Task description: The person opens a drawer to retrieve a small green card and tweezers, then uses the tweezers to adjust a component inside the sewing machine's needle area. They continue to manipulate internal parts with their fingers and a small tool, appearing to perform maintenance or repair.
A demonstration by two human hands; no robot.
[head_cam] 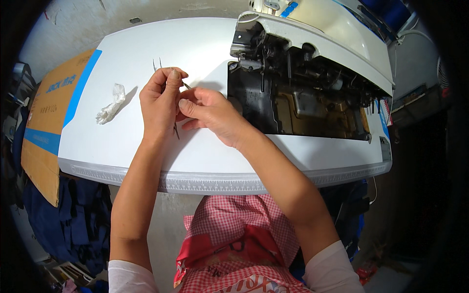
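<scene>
In my left hand (161,99) is a slim metal tool, likely tweezers (154,65). Its two thin prongs stick out above the fingers, and dark pointed ends show below the palm. A small dark metal piece (187,85) spans the gap between my left fingertips and my right index finger. My right hand (209,111) is close against the left, its thumb and fingers bent inward. Whether it grips the piece is hidden. Right of my hands, a white sewing machine head (315,44) is tilted back, its dark underside mechanism exposed above an oil pan (304,110).
A crumpled white wad (111,104) lies on the white tabletop (198,40), left of my hands. The front edge carries a grey printed ruler (212,184). A cardboard panel (47,106) leans at the left, with dark blue fabric (69,219) below it.
</scene>
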